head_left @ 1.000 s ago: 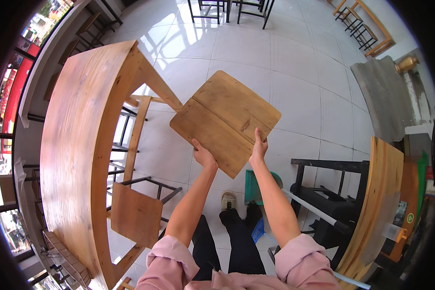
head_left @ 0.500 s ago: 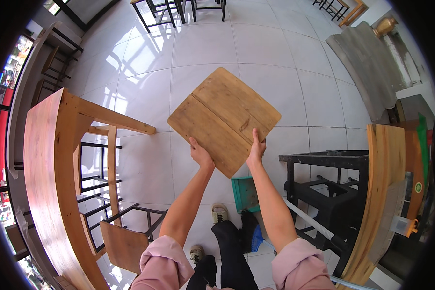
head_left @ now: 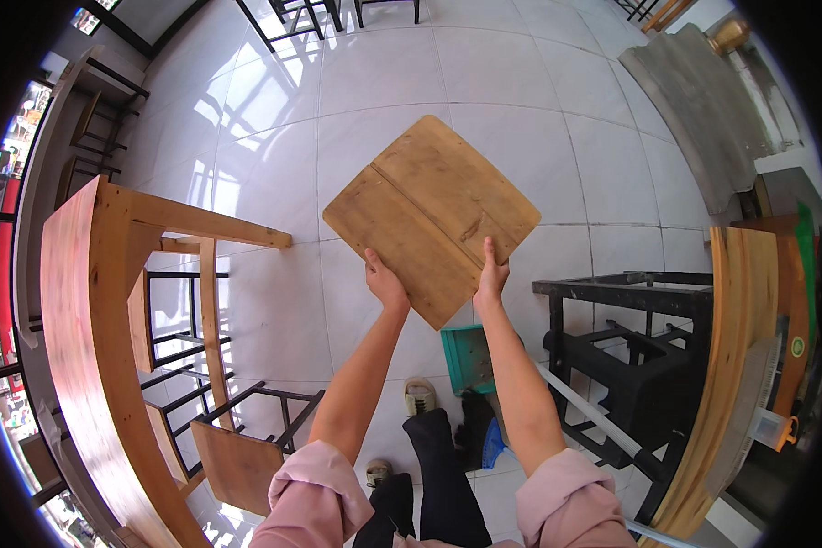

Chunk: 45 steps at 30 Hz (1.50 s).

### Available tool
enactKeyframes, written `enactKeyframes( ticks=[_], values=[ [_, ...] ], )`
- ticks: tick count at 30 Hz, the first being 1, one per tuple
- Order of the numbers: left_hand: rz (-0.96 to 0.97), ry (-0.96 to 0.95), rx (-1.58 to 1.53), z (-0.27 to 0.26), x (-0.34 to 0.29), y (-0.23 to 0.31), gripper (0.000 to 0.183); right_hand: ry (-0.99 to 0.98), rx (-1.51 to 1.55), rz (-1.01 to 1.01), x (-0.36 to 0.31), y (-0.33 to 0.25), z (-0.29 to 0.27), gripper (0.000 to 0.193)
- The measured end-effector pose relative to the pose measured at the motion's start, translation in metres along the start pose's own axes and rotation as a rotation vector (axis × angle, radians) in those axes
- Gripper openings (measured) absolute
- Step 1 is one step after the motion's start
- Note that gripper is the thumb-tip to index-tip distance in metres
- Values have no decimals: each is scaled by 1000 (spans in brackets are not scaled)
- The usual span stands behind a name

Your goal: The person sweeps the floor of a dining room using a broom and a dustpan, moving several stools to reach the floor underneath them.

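Note:
A square wooden board [head_left: 434, 205] with rounded corners, made of joined planks, is held out in front of me above the tiled floor. It is turned so one corner points toward me; whatever lies beneath it is hidden. My left hand [head_left: 385, 283] grips its near left edge, thumb on top and fingers underneath. On the near right edge, my right hand [head_left: 491, 276] clasps it the same way, its thumb lying along the upper face. Just below the board's near corner, a green dustpan [head_left: 466, 356] rests on the floor beside my right forearm.
A wooden table [head_left: 110, 301] stands to my left, a stool with a wooden seat [head_left: 236, 464] by it. On the right are a black frame [head_left: 626, 290] and a wooden counter edge [head_left: 735, 301]. A broom [head_left: 474, 429] lies near my feet; a grey slab-like piece [head_left: 690, 114] stands far right.
Both hands keep hold of the wooden board, which sits slightly farther right and higher in the picture. The surroundings have shifted a little as the view moved.

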<state>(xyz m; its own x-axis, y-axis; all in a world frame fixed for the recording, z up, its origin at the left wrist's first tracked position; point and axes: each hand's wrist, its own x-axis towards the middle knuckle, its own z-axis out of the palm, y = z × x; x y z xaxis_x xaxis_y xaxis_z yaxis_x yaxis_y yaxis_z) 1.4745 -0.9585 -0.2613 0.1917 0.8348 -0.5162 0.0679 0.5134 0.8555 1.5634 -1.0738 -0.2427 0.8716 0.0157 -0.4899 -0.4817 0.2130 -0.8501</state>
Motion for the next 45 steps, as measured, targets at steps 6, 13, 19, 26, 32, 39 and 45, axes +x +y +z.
enactKeyframes(
  ticks=[6,13,19,26,32,39,45],
  values=[
    [67,-2,387,-43,2,22,55,-91,-158,187,0,9,-27,61],
    [227,-30,512,-210,-66,45,39,163,-1171,-294,-87,65,-103,32],
    [231,287,344,-425,-194,1,34,-620,-1253,-481,-246,89,-99,19],
    [277,713,535,-605,-303,-56,24,-1001,-1315,-471,-385,144,-67,24],
    [307,800,618,-643,-283,-64,43,-1250,-1094,-821,-465,206,0,38],
    [262,962,718,-646,-236,-53,61,-1249,-1305,-1084,-494,283,58,58],
    [138,1005,89,-660,-206,-74,58,-1252,-1518,-866,-480,291,92,60]
  ],
)
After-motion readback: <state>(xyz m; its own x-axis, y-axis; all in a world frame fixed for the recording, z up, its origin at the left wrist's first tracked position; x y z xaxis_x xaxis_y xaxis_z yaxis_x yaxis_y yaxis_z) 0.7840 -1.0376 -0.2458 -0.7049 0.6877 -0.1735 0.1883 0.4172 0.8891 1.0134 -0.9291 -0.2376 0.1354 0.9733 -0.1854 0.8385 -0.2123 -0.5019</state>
